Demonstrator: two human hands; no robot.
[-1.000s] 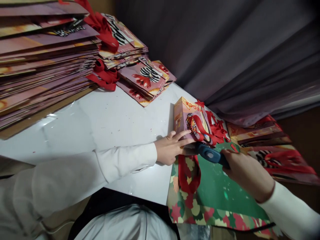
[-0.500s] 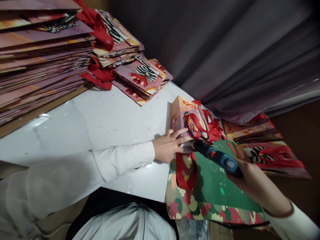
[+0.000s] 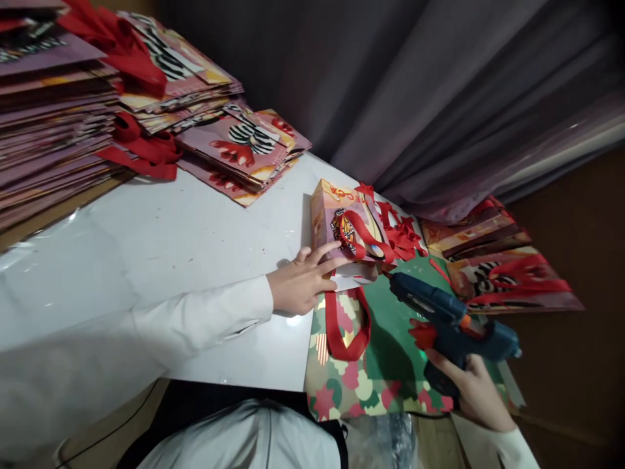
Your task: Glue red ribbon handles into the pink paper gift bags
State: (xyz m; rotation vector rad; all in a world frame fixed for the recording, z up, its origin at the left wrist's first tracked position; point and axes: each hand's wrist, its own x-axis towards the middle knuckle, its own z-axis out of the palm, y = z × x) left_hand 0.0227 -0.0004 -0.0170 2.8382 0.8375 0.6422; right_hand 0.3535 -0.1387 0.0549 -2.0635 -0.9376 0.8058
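Observation:
A small pink and orange paper gift bag [image 3: 319,212] with a butterfly print lies on its side, its mouth toward me. My left hand [image 3: 297,286] holds it at the mouth, with fingers spread over the upper panel and the white inner edge. One red ribbon handle [image 3: 364,234] lies over the top panel; another red ribbon loop [image 3: 334,335] hangs below the mouth. My right hand [image 3: 481,394] is wrapped round the grip of a dark blue glue gun [image 3: 439,309] with a red trigger. Its nozzle points at the right end of the bag's mouth; contact I cannot tell.
Under the bag's front is a green sheet with a camouflage-patterned border [image 3: 364,387] on the white table [image 3: 219,273]. Tall stacks of flat bags [image 3: 58,140] stand left, smaller bags [image 3: 244,150] behind. Red ribbons [image 3: 403,238] and more bags [image 3: 502,273] lie right, near a grey curtain [image 3: 366,85].
The glue gun has moved from the middle of the bag's mouth to its right end and turned, showing its side. My left hand stays on the bag. The view has shifted slightly right.

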